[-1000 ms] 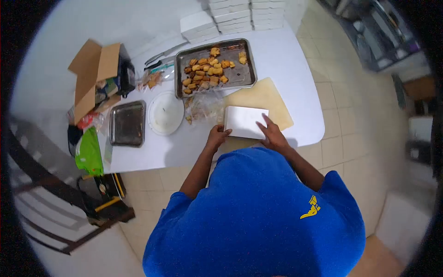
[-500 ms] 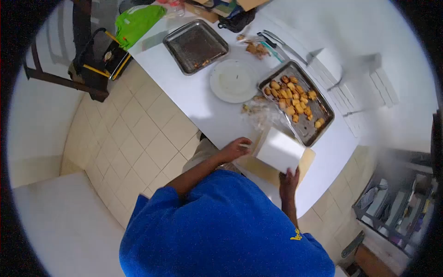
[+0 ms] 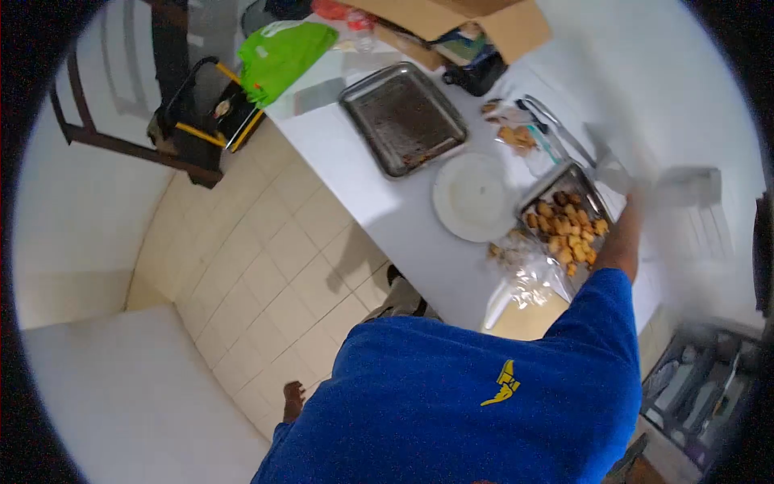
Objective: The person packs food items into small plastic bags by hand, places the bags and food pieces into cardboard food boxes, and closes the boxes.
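Observation:
My right arm stretches forward over the right side of the tray [image 3: 588,177] of browned, cube-like food pieces [image 3: 568,234]. My right hand [image 3: 631,200] is smeared and faint beside a blurred white box shape [image 3: 611,171] near the wall; its fingers cannot be made out. Down at my side, over the tiled floor, my left hand [image 3: 294,398] hangs away from the table with nothing in it and its fingers apart. In front of my body lie a yellowish board [image 3: 528,316] and a clear plastic bag [image 3: 528,274], partly hidden by my sleeve.
A white plate [image 3: 472,198] and a dark metal tray [image 3: 403,117] stand on the white table. Beyond them are a bag of food bits [image 3: 516,139], tongs [image 3: 560,129], a cardboard box [image 3: 516,28] and a green bag [image 3: 286,58]. White boxes [image 3: 693,210] stand at the right.
My right hand has gone from the white box above the board to the far right. My left hand has dropped from the table to my side. The view has shifted.

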`<move>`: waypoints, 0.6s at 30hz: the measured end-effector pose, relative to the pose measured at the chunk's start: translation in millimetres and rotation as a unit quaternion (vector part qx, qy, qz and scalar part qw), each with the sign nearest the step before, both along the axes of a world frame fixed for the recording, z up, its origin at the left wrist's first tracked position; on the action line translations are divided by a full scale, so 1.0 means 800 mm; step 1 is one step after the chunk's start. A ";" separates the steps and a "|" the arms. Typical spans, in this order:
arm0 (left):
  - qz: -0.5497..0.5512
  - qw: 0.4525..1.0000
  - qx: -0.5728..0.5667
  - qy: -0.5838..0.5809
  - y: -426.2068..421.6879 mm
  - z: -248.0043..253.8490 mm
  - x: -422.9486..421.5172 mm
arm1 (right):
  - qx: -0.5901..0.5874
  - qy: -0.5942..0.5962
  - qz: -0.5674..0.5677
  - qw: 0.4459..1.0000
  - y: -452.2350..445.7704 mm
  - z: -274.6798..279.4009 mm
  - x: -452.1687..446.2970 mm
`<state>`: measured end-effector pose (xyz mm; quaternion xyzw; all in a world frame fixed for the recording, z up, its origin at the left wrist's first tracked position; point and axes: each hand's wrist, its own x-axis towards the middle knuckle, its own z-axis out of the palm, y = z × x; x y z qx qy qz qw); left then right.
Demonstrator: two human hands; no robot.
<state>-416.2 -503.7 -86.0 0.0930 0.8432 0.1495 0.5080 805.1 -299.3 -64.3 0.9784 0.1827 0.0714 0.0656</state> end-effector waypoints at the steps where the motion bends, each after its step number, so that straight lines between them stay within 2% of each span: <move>1: -0.009 0.999 -0.036 -0.010 -0.016 0.016 0.013 | 0.025 -0.045 0.017 0.998 -0.011 -0.022 0.016; 2: -0.018 0.998 -0.052 -0.025 -0.031 0.026 0.025 | 0.050 -0.091 0.035 0.994 -0.021 -0.030 0.013; 3: -0.024 0.997 -0.054 -0.040 -0.042 0.029 0.035 | 0.118 -0.115 -0.014 0.986 0.005 -0.011 -0.009; 5: -0.046 0.996 -0.020 -0.068 -0.049 0.023 0.052 | 0.356 -0.151 -0.161 0.908 0.082 0.066 -0.140; 6: -0.059 0.995 0.005 -0.077 -0.040 0.024 0.064 | 0.397 -0.151 -0.136 0.895 0.104 0.109 -0.201; 7: -0.069 0.994 0.030 -0.083 -0.033 0.022 0.073 | 0.310 -0.188 0.067 0.930 0.106 0.090 -0.190; 8: -0.070 0.993 0.053 -0.082 -0.022 0.024 0.083 | 0.216 -0.214 0.272 0.913 0.104 0.059 -0.164; 9: -0.061 0.992 0.072 -0.082 -0.011 0.025 0.091 | -0.003 -0.238 0.299 0.924 0.099 -0.018 -0.081; 10: -0.050 0.991 0.090 -0.080 -0.001 0.025 0.095 | -0.042 -0.391 0.436 0.810 0.102 -0.018 -0.075; 11: -0.037 0.991 0.106 -0.077 0.007 0.022 0.098 | 0.127 -0.346 0.414 0.833 0.107 -0.003 -0.080; 12: -0.017 0.990 0.116 -0.077 0.016 0.019 0.098 | 0.050 -0.221 0.282 0.932 0.113 0.006 -0.089; 13: 0.009 0.989 0.123 -0.078 0.020 0.010 0.093 | -0.071 -0.101 0.137 0.983 0.125 0.042 -0.131; 14: 0.033 0.988 0.129 -0.078 0.018 0.001 0.087 | -0.173 -0.089 0.069 0.978 0.132 0.059 -0.143; 15: 0.063 0.986 0.130 -0.080 0.013 -0.008 0.078 | -0.079 -0.068 -0.021 0.994 0.138 0.062 -0.155; 16: 0.044 0.977 0.173 -0.115 -0.003 -0.027 0.057 | 0.016 -0.042 -0.113 0.993 0.145 0.067 -0.160; 17: 0.081 0.991 0.101 -0.044 0.002 -0.020 0.071 | -0.060 0.071 -0.086 0.992 0.155 0.097 -0.147; 18: -0.010 0.995 0.095 -0.007 0.008 -0.008 0.080 | -0.136 0.184 -0.064 0.971 0.157 0.121 -0.132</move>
